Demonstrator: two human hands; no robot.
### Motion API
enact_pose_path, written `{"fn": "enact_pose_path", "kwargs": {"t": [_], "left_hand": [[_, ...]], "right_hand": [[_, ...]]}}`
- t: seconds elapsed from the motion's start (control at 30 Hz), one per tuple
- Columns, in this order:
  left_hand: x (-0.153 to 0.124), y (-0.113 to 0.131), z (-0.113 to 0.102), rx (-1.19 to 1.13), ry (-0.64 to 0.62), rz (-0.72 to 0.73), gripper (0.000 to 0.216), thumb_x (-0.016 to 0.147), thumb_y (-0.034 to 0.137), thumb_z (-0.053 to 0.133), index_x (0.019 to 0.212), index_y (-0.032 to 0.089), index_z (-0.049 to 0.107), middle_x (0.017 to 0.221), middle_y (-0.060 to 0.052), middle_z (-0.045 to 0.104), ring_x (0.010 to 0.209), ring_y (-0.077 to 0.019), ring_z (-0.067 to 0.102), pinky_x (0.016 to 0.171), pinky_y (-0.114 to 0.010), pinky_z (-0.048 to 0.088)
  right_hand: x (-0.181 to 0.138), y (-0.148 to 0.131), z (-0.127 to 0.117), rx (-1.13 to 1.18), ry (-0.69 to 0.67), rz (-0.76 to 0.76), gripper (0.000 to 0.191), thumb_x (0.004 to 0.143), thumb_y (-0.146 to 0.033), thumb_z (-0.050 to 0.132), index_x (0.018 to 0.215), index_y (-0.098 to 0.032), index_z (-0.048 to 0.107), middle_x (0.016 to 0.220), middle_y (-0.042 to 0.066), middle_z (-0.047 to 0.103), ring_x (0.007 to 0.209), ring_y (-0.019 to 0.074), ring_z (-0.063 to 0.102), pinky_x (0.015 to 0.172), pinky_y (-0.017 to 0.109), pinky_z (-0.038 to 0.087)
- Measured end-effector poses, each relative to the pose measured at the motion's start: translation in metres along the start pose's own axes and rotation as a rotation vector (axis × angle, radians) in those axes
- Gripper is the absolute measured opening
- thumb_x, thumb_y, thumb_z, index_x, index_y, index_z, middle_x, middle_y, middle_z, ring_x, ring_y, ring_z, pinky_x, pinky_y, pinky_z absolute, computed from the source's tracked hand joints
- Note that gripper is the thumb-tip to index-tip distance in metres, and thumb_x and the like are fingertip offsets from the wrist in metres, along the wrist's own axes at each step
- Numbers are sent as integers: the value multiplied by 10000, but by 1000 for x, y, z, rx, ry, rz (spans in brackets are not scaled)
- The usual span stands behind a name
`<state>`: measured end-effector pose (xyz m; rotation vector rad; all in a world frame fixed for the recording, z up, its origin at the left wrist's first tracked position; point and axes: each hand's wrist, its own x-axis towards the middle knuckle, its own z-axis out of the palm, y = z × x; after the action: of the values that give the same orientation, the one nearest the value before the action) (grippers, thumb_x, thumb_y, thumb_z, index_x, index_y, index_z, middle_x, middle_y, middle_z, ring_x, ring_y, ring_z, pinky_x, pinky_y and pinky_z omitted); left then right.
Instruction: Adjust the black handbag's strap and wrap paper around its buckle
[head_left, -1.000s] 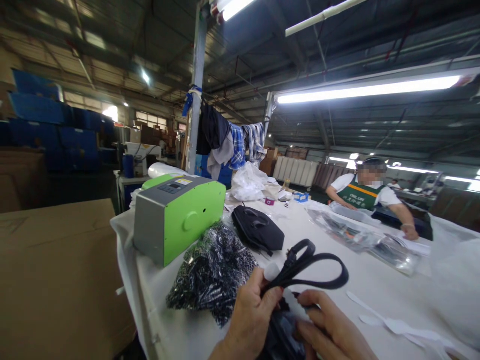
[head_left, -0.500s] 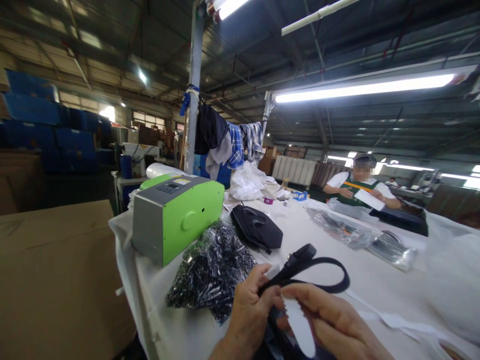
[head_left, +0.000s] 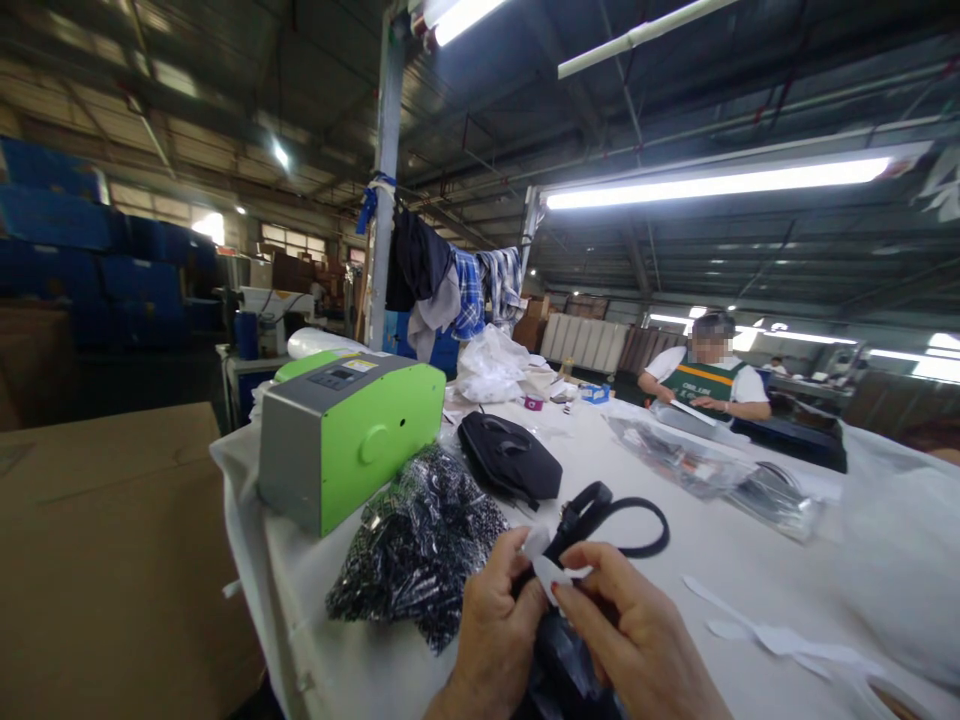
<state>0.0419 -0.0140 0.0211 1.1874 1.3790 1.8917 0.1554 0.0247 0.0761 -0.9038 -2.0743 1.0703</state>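
Note:
Close to the front of the table, my left hand (head_left: pixel 493 622) is closed around a looped black strap (head_left: pixel 583 522), whose free loops stick out beyond the fingers. A small white paper-like piece (head_left: pixel 550 576) is wrapped at the strap between both hands. My right hand (head_left: pixel 628 625) pinches that white piece between thumb and fingertips. Beneath the hands hangs a dark, shiny bundle (head_left: pixel 566 660), mostly hidden by them. Just beyond lies a black fabric bag (head_left: pixel 510 458) with a handle on top.
Left of my hands are crumpled black-and-white patterned plastic (head_left: pixel 420 555) and a green-grey machine (head_left: pixel 352 440). White paper strips (head_left: pixel 780 632) and clear-bagged items (head_left: pixel 772 498) lie rightward. Across the table (head_left: pixel 675 560) sits a co-worker (head_left: pixel 709 380) handling a white sheet.
The white piece, earlier hanging down as a long jagged-edged strip, is now raised and folded at the strap. My right hand has shifted left. The co-worker's white sheet is lower.

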Motion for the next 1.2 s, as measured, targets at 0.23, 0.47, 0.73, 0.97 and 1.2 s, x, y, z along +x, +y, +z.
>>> {"fn": "enact_pose_path", "kwargs": {"t": [0.23, 0.47, 0.73, 0.97, 1.2], "left_hand": [[-1, -5, 0, 82, 8, 75, 339, 821, 253, 514, 1156, 201, 523, 970, -32, 702, 821, -171, 651, 747, -243, 486], [-3, -9, -1, 155, 37, 91, 375, 802, 223, 498, 1172, 187, 545, 1016, -59, 694, 865, -195, 658, 805, -284, 498], [-2, -12, 0, 175, 29, 145, 360, 815, 181, 494, 1167, 224, 556, 1064, -37, 682, 891, -179, 654, 836, -271, 492], [-5, -7, -2, 309, 71, 222, 336, 794, 139, 509, 1095, 230, 628, 1038, -28, 701, 891, -192, 658, 813, -270, 504], [-4, -3, -1, 387, 69, 322, 304, 797, 131, 523, 1043, 238, 665, 998, -24, 716, 867, -194, 670, 777, -257, 500]], "right_hand": [[11, 0, -2, 140, -25, 64, 309, 768, -440, 514, 925, -178, 469, 507, -76, 502, 339, 72, 396, 369, 201, 267], [17, 7, 1, 213, -24, 73, 301, 759, -422, 528, 921, -178, 461, 521, -73, 517, 353, 69, 427, 360, 179, 266], [17, 1, -5, 305, -57, 130, 296, 734, -380, 572, 919, -169, 475, 518, -80, 502, 362, 58, 391, 385, 179, 225], [20, 7, 2, 282, -23, 68, 290, 762, -401, 571, 916, -176, 472, 506, -85, 494, 381, 73, 421, 396, 187, 288], [8, -2, -17, -173, -58, -139, 184, 848, -345, 483, 949, -222, 574, 563, -35, 598, 410, 121, 536, 450, 236, 418]]}}
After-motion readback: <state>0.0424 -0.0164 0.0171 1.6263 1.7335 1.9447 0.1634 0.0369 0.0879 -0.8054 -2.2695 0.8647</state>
